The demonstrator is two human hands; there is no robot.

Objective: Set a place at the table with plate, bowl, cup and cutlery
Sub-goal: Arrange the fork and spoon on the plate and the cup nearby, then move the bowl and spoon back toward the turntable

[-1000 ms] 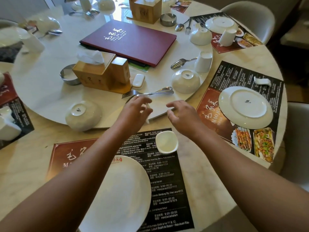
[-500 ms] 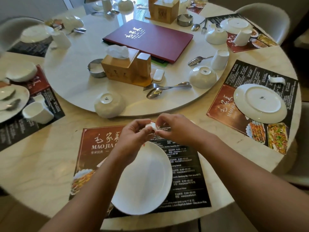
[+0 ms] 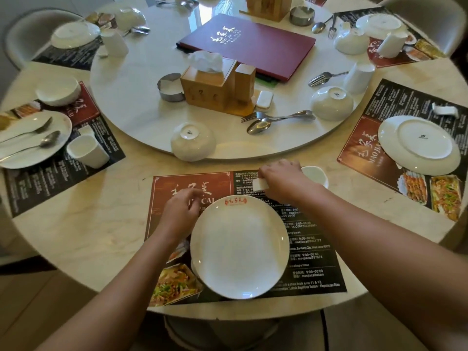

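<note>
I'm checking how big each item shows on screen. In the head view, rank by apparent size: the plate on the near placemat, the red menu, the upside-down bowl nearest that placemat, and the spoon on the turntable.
1. Plate, nearest the camera
2. Red menu
3. Upside-down bowl
4. Spoon

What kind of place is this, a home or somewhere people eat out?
Most likely a restaurant: a round table with a central turntable, printed placemats showing food photos and opening hours at each seat, and a bound red menu.
</note>
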